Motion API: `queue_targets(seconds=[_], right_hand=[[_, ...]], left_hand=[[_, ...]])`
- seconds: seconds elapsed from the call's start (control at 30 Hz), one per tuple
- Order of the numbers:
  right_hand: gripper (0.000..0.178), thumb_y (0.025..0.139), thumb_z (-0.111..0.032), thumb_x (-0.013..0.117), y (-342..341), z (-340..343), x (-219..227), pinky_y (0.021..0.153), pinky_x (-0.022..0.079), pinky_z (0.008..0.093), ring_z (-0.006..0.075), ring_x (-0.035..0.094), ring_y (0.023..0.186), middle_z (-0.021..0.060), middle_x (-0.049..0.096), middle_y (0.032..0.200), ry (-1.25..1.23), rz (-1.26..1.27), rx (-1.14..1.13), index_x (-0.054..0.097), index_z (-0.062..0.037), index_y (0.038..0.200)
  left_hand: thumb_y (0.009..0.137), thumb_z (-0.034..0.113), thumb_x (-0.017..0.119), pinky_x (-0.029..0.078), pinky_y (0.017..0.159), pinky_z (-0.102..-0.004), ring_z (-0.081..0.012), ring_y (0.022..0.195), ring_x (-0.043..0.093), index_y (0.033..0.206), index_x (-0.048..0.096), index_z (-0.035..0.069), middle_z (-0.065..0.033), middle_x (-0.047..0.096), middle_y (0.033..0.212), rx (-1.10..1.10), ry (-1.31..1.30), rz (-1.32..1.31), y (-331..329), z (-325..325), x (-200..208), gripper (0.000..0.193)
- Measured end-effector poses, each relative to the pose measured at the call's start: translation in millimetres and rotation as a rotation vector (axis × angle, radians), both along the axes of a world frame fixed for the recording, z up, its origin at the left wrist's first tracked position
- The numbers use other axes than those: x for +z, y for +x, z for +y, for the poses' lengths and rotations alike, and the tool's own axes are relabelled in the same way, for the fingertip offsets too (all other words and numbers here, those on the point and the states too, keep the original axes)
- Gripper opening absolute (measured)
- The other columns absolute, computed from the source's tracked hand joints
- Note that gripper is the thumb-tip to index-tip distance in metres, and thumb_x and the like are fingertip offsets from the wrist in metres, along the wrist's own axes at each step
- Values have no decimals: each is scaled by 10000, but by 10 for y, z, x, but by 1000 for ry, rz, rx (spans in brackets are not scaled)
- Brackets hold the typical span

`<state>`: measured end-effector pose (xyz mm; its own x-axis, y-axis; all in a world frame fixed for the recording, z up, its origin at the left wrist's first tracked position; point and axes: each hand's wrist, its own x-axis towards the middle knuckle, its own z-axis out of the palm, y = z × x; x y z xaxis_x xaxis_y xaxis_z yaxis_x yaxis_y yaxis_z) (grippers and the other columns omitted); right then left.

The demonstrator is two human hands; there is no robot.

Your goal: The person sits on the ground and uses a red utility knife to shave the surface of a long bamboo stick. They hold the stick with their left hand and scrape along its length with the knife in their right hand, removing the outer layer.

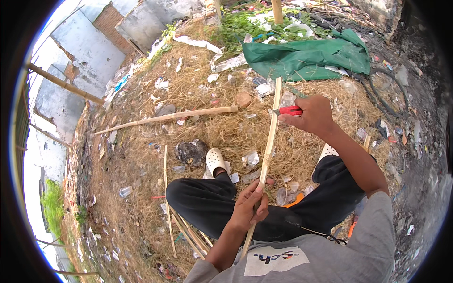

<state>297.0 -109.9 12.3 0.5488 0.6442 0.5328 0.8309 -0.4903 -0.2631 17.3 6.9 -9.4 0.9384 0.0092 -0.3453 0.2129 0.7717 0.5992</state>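
A long pale bamboo strip (270, 141) slants up and away from my lap, its lower end against my grey shirt. My left hand (250, 203) is wrapped round its lower part, the thumb lying along the strip. Farther up, my right hand (314, 114) grips a red-handled utility knife (290, 111). The knife's blade meets the strip below its far end. My fingers cover part of the handle.
Several split bamboo strips (188, 236) lie by my left leg. A bamboo pole (170, 116) rests on dry grass ahead, near a dark stone (191, 152). Beyond spreads a green tarp (309, 56). Litter dots the ground, and broken walls (85, 42) stand far left.
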Motion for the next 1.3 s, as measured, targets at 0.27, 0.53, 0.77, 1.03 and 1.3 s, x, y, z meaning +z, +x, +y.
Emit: queue_targets(seconds=[0.27, 0.53, 0.77, 1.03, 1.3], right_hand=[[669, 681, -735, 663, -301, 14, -139, 447, 385, 405, 289, 485, 420, 86, 448, 456, -26, -60, 214, 535, -98, 519], [655, 770, -711, 600, 409, 18, -131, 462, 449, 387, 289, 573, 464, 109, 526, 467, 107, -82, -175, 659, -85, 586], [698, 860, -695, 509, 1220, -566, -27, 506, 413, 392, 261, 512, 496, 112, 491, 505, 78, 351, -455, 646, -59, 607], [642, 639, -722, 709, -453, -108, 113, 437, 391, 384, 275, 511, 407, 73, 472, 439, 24, 51, 245, 575, -106, 518], [712, 611, -779, 679, -431, 40, -3, 407, 350, 372, 245, 466, 366, 49, 432, 410, 57, -117, 306, 508, -105, 461]], left_hand=[[1049, 223, 376, 234, 313, -214, -62, 303, 280, 1336, 401, 4, -20, 410, 515, 30, 1, -34, 5, 25, 27, 362], [1054, 256, 378, 260, 362, -215, -51, 366, 327, 1317, 437, 17, -7, 422, 523, -77, 46, -46, -116, -83, 6, 360], [1055, 274, 391, 284, 381, -179, -21, 402, 365, 1354, 467, 25, 11, 497, 594, -97, 369, 8, -395, -230, 79, 396], [1052, 269, 402, 292, 358, -176, -34, 382, 384, 1364, 462, 34, -3, 501, 602, 79, 581, -15, -126, 17, 261, 395], [1048, 280, 408, 285, 350, -187, -45, 354, 366, 1307, 477, 9, -15, 487, 546, 74, 602, 2, -18, -57, 330, 381]])
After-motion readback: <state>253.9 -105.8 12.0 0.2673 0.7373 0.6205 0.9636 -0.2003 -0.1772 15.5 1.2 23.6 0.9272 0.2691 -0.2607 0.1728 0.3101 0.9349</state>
